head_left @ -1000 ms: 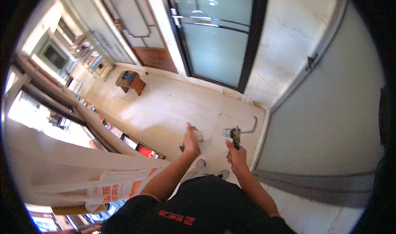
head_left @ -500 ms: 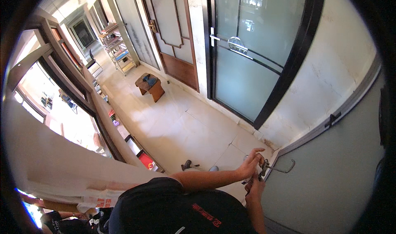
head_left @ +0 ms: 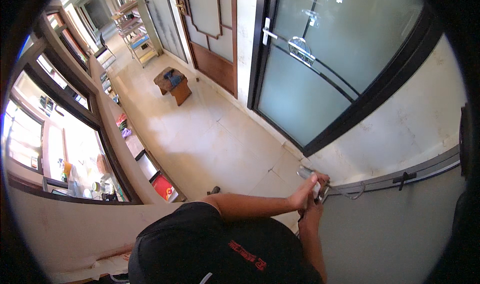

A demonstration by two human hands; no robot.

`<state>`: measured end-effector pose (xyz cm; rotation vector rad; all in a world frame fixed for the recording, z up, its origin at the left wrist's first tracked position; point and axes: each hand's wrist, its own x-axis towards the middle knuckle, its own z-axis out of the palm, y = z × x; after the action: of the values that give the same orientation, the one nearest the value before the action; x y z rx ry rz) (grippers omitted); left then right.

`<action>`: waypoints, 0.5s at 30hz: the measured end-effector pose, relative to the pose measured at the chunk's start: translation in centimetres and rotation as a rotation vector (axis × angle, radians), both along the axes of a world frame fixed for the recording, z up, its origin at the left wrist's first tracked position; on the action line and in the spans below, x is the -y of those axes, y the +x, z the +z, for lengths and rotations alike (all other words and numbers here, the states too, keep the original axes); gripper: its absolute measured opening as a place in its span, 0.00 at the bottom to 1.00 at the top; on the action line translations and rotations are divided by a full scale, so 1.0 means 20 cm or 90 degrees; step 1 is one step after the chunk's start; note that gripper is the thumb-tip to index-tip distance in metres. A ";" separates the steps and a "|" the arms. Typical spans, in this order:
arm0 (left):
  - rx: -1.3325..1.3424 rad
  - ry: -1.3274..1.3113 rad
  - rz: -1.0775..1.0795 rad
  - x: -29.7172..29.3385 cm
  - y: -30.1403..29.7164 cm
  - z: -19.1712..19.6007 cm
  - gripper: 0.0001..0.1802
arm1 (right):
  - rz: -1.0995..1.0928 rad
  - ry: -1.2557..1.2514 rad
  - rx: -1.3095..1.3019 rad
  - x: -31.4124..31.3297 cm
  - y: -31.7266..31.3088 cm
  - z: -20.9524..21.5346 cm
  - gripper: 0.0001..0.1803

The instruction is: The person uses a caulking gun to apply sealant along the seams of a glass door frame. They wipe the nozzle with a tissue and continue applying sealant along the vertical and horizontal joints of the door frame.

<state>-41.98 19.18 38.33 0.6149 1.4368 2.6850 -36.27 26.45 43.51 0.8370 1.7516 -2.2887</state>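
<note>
Two hands [head_left: 301, 198], one hooked tool [head_left: 361, 190], one stool [head_left: 181, 91], one rack [head_left: 148, 59], one chair [head_left: 103, 40]

Shirt [head_left: 190, 241] was black, short-sleeved; slanting red print [head_left: 246, 255] marked it; pale strip [head_left: 206, 278] showed below; forearms [head_left: 255, 209] were bare.

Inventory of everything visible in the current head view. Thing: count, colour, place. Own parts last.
Hand tool with bent rod: 1, grey, at the hands, rod extending right
Black-framed glass door: 1, bluish glass, upper right
Brown-framed door: 1, brown and grey, upper centre
Grey frosted panel: 1, lower right
Stool: 1, brown, on floor (pale)
Cloth-like item: 1, blue, on stool
Shelf rack: 1, pale, far upper left
Chair: 1, dark, beyond rack
Window frames: several, brown, left
Red item: 1, low ledge, left
Shirt: 1, black, bottom
Left hand: 1, bare, at tool
Right hand: 1, bare, below left hand
</note>
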 end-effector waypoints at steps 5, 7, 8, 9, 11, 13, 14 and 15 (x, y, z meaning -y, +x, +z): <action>0.108 0.089 0.019 0.10 -0.09 -0.02 0.39 | 0.070 0.005 0.024 0.07 -0.17 0.02 0.25; 0.017 0.072 0.079 0.16 -0.16 -0.03 0.39 | 0.103 -0.009 -0.011 0.08 -0.24 0.02 0.25; 0.017 -0.015 0.139 0.20 -0.18 -0.03 0.41 | 0.121 0.035 0.018 0.08 -0.27 0.02 0.25; 0.091 0.110 0.096 0.20 -0.18 -0.01 0.44 | 0.154 0.061 0.041 0.05 -0.30 0.03 0.24; 0.206 0.300 0.040 0.26 -0.18 0.05 0.54 | 0.196 0.015 0.039 0.01 -0.34 0.04 0.21; 0.225 0.400 -0.001 0.33 -0.18 0.14 0.59 | 0.203 -0.004 0.041 -0.03 -0.39 0.05 0.19; 0.267 0.416 0.002 0.36 -0.18 0.18 0.60 | 0.218 -0.027 0.037 -0.03 -0.40 0.06 0.18; 0.272 0.457 -0.008 0.39 -0.19 0.23 0.60 | 0.226 -0.037 0.022 -0.04 -0.41 0.06 0.18</action>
<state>-45.75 11.45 42.87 0.0316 0.3550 3.0236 -44.53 27.32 44.74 0.5029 1.6539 -2.0680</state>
